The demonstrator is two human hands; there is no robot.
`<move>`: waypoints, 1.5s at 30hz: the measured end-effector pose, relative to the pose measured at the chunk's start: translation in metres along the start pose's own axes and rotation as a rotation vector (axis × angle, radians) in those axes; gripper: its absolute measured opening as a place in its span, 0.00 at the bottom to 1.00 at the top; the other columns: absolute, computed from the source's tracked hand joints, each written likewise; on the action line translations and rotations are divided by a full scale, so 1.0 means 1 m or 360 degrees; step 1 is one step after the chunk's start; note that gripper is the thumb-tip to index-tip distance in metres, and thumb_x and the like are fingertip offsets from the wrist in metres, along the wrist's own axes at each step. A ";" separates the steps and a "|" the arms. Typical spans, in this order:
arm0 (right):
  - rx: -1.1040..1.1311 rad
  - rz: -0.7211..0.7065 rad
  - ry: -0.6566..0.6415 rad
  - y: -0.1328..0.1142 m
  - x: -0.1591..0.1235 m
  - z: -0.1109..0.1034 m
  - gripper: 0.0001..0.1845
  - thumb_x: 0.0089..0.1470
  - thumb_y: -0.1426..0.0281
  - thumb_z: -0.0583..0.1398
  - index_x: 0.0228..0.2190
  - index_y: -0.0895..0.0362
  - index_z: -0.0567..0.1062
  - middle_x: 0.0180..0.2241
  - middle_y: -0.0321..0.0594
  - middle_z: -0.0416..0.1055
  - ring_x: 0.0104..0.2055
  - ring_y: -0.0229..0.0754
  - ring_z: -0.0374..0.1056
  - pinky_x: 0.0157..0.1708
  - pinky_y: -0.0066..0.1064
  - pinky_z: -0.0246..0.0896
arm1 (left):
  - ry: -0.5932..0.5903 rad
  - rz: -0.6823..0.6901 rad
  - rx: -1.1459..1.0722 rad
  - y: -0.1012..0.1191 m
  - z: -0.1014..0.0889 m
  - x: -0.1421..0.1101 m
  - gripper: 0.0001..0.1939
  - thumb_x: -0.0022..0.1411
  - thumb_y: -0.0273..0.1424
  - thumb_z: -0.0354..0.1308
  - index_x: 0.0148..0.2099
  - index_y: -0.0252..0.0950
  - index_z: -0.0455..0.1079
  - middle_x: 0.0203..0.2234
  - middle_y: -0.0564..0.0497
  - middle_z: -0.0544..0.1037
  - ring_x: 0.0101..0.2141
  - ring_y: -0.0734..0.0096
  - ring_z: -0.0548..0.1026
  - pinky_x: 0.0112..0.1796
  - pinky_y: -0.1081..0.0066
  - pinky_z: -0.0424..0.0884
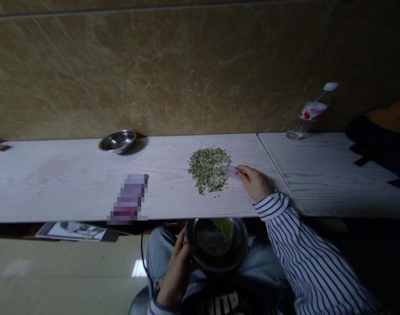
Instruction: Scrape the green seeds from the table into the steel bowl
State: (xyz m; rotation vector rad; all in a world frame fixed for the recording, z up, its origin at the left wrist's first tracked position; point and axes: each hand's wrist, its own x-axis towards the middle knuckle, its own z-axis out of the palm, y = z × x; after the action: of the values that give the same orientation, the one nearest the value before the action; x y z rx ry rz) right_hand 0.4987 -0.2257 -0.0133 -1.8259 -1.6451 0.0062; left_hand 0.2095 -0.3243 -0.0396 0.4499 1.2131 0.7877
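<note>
Near the middle of the table (168, 153), scattered green bits (204, 164), with a clear thin strip (231, 172) pinched in the nearly closed right hand (256, 184), long axis roughly along the front edge, tip pointing left into them. Just below the front edge, a metal bowl (206, 249), more green inside, gripped at its left rim by the curled left hand (179, 273). Towards the back right, a bottle (313, 110), red-and-white label unreadable. Leftward, pale tabletop stretching to a small steel bowl (116, 142) near the back edge.

Below the table's (167, 203) near edge, a black garment (203, 307) bears large white capitals (226, 302), seemingly "ALI", the rest unclear. The red-and-white label (313, 111) on the bottle (297, 130) by the table's back edge cannot be read.
</note>
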 end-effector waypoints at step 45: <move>-0.0009 0.0063 0.0020 -0.013 -0.060 -0.034 0.17 0.59 0.69 0.55 0.45 0.56 0.80 0.38 0.46 0.81 0.36 0.47 0.77 0.39 0.38 0.72 | -0.0064 -0.0019 -0.0010 -0.003 0.003 0.000 0.40 0.51 0.33 0.63 0.67 0.44 0.61 0.49 0.45 0.77 0.38 0.62 0.74 0.29 0.72 0.68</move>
State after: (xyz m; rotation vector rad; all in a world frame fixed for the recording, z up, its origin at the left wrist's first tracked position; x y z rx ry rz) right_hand 0.4898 -0.2947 -0.0057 -1.8591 -1.6018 0.0076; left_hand 0.2135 -0.3254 -0.0407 0.4511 1.1746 0.7687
